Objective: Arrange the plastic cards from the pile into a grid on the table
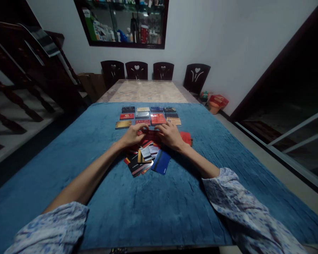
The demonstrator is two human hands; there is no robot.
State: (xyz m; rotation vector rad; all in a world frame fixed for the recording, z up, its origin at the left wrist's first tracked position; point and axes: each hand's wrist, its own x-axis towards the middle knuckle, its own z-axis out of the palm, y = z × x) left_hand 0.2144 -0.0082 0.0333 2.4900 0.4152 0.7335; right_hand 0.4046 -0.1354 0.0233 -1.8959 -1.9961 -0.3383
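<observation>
My left hand [134, 135] and my right hand [170, 136] meet near the middle of the cloth, fingers curled in. Between their fingertips is a dark red card [152, 134], gripped from both sides. Just in front of them lies a loose heap of cards, among them a blue card [161, 162], a black card [136, 165] and a white card [145, 153]. Beyond my hands, cards sit in rows of small stacks, with a gold card [123, 124], an orange-red card [158, 119] and a silver card [142, 115]. A red item [186, 137] rests beside my right wrist, partly hidden.
A blue cloth [108, 211] covers the near part of the table; its far end is bare patterned stone [148, 90]. Dark chairs [136, 70] line the far side. At the left are stair railings [13, 95], and a red bag [218, 101] stands on the floor.
</observation>
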